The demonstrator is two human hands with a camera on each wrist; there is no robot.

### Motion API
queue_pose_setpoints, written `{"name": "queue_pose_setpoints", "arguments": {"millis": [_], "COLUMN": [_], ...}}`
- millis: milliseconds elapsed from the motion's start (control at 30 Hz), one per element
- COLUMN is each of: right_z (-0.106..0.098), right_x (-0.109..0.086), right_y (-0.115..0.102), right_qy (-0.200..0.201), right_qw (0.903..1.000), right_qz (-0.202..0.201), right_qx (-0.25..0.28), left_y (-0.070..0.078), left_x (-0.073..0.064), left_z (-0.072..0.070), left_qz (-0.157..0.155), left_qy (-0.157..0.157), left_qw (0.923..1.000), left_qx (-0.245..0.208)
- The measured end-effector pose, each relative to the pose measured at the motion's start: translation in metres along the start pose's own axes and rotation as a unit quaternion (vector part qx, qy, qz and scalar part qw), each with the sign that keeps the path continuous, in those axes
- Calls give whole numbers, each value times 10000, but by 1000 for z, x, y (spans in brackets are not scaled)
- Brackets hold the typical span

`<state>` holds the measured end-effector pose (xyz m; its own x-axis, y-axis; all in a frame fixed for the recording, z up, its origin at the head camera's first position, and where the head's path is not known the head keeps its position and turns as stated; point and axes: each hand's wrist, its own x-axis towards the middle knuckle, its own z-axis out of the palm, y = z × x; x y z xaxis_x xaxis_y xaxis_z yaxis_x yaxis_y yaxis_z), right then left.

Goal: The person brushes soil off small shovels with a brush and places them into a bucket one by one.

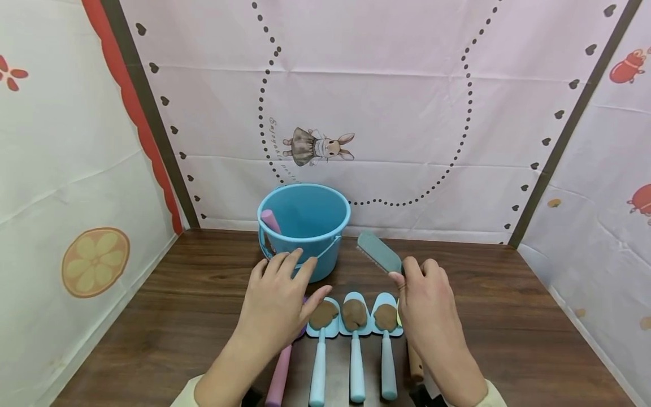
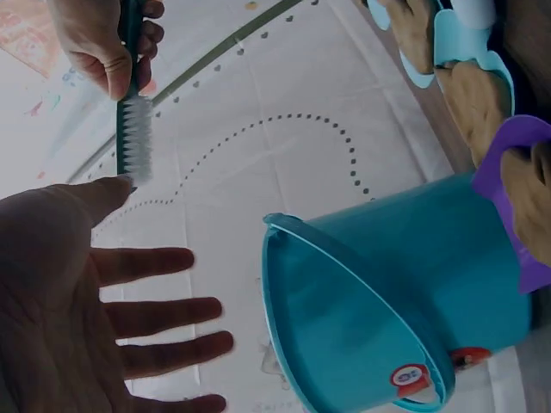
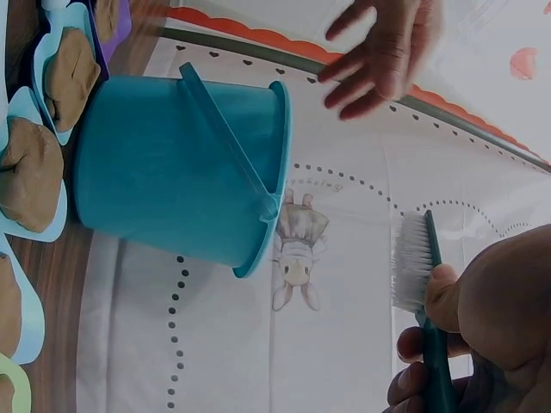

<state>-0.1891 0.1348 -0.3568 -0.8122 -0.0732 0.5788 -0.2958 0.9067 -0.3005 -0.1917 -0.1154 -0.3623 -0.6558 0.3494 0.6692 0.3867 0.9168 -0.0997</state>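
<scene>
In my right hand (image 1: 429,299) I grip a teal brush (image 1: 378,252) by its handle; its white bristles (image 3: 411,262) show in the right wrist view. My left hand (image 1: 277,297) is spread with straight fingers and holds nothing, in front of the blue bucket (image 1: 325,263). The bucket stands upright by the back wall, a pink handle (image 1: 270,221) sticking up inside its rim. Between my hands several toy shovels lie in a row, among them a light blue one (image 1: 357,367), each visible blade bearing a lump of brown clay (image 1: 354,314).
A purple shovel with a pink handle (image 1: 278,377) lies at the row's left end, partly behind my left hand. A brown wooden handle (image 1: 415,362) lies by my right wrist. Printed cloth (image 1: 407,124) walls in the wooden table (image 1: 508,316) on three sides.
</scene>
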Motion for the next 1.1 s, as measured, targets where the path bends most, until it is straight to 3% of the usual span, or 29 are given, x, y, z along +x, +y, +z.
{"name": "queue_pose_setpoints", "arguments": {"millis": [100, 200, 300, 433, 700, 800, 1000, 1100], "right_z": [-1, -1, -2, -3, -3, -3, -3, -4], "right_x": [0, 0, 0, 0, -1, -1, -1, -1], "right_y": [0, -1, -1, 0, -2, -2, -3, -3], "right_qy": [-38, -54, -37, -50, -118, -89, -78, -136], "right_qw": [10000, 10000, 10000, 10000, 9999, 9999, 9999, 9998], "right_qz": [6, 23, -8, -60, -53, -93, -89, -47], "right_qx": [7, 31, 37, 43, 75, 73, 88, 111], "left_y": [-4, -7, -9, -8, 2, 4, 6, 7], "left_x": [-7, -16, -24, -35, -60, -65, -69, -69], "left_z": [1, 2, 5, 12, 29, 34, 38, 37], "left_qz": [-272, -684, -1134, -1490, -1663, -1776, -1884, -1995], "left_qy": [-564, -1449, -2419, -3234, -4143, -4473, -4627, -4770], "left_qw": [9980, 9871, 9631, 9317, 8941, 8760, 8656, 8551], "left_qx": [105, 7, -317, -724, -358, -312, -342, -393]}}
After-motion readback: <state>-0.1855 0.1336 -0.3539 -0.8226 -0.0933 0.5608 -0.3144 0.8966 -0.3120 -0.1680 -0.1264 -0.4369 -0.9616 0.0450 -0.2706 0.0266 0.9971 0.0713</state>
